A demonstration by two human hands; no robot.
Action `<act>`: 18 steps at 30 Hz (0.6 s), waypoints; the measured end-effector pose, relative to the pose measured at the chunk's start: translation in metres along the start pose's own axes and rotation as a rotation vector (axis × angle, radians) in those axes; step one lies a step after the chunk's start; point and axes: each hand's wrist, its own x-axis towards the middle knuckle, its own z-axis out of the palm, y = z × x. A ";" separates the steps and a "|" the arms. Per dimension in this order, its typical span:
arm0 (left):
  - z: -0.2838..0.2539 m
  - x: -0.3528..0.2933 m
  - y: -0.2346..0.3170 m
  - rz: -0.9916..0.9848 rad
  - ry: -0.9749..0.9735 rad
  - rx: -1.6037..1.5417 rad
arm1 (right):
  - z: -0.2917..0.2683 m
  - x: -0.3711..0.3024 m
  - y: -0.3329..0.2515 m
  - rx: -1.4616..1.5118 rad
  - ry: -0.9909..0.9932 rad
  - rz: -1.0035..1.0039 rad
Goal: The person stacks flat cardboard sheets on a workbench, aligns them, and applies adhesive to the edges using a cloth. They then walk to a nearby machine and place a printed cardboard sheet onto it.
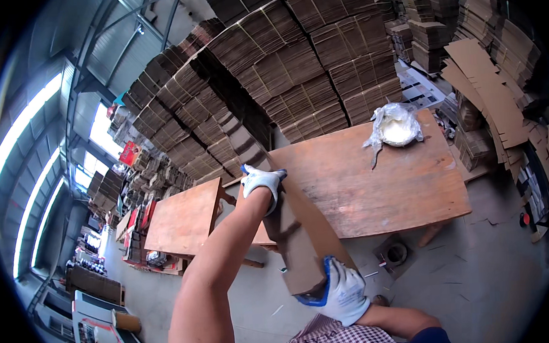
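the left forearm lies nearest. in front of stacked brown bundles and a wooden table, the long brown cardboard slants away. the gloved left hand grasps it partway along, the right hand its near end; even, light pressure should limit creasing. its far tip blends into the bundles; both palms are hidden.
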 end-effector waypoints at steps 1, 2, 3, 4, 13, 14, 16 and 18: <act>0.012 0.032 -0.012 0.021 0.068 0.024 | -0.002 0.001 -0.004 0.005 -0.021 -0.014; 0.012 0.036 -0.017 0.046 0.079 0.035 | -0.004 0.001 -0.002 0.006 -0.040 -0.095; 0.011 0.040 -0.019 0.083 0.087 0.041 | -0.009 0.005 0.001 0.104 -0.077 -0.110; 0.008 0.042 -0.022 0.118 0.096 0.048 | -0.012 0.010 0.004 0.204 -0.114 -0.126; -0.005 0.073 -0.079 0.227 0.071 -0.034 | 0.065 0.011 0.025 0.412 -0.371 0.166; -0.006 0.082 -0.087 0.257 0.059 -0.040 | 0.078 0.006 0.017 0.414 -0.353 0.145; -0.014 0.086 -0.098 0.296 0.039 -0.034 | 0.096 0.004 -0.005 0.405 -0.419 0.132; -0.024 0.085 -0.107 0.334 0.065 0.085 | 0.109 0.012 -0.027 0.481 -0.574 0.177</act>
